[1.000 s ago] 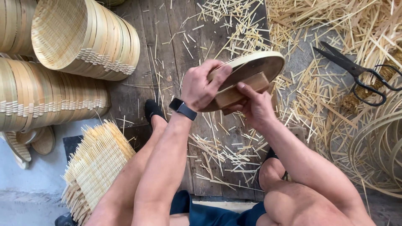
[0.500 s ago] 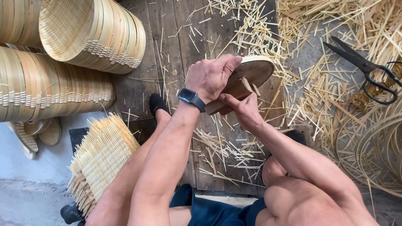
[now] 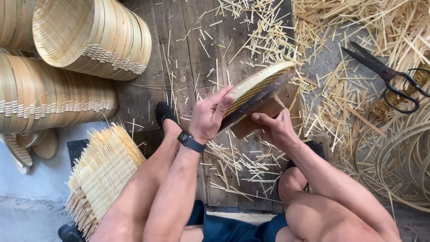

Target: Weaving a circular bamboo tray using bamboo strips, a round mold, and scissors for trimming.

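Far to the left of the round bamboo lid (image 3: pixel 259 92), stacks of bamboo steamer rings (image 3: pixel 53 101) lie on their sides, with a second stack of steamer baskets (image 3: pixel 92 38) above them showing its woven bottom. Below and left of the lid, a pile of woven bamboo mats (image 3: pixel 105 172) rests beside the person's left leg. The left hand (image 3: pixel 210 117), with a dark smartwatch (image 3: pixel 191 141) on its wrist, is pressed against the lid's lower left edge, fingers stretched along the rim and the thumb lying over its face, so it grips the lid loosely rather than in a fist. The lid itself is held tilted, edge toward the camera, above the dark wooden boards (image 3: pixel 188 67), its pale rim band uppermost. Directly under the lid, a wooden block (image 3: pixel 260 118) sits against its underside. The right hand (image 3: pixel 275 127) is curled around that block from below and to the right, fingers closed on it. Around and right of the lid, bamboo slivers (image 3: pixel 331 103) litter the floor. Well right of the lid lie black scissors (image 3: pixel 387 76), open, and below them loose bamboo hoops (image 3: pixel 403 161).
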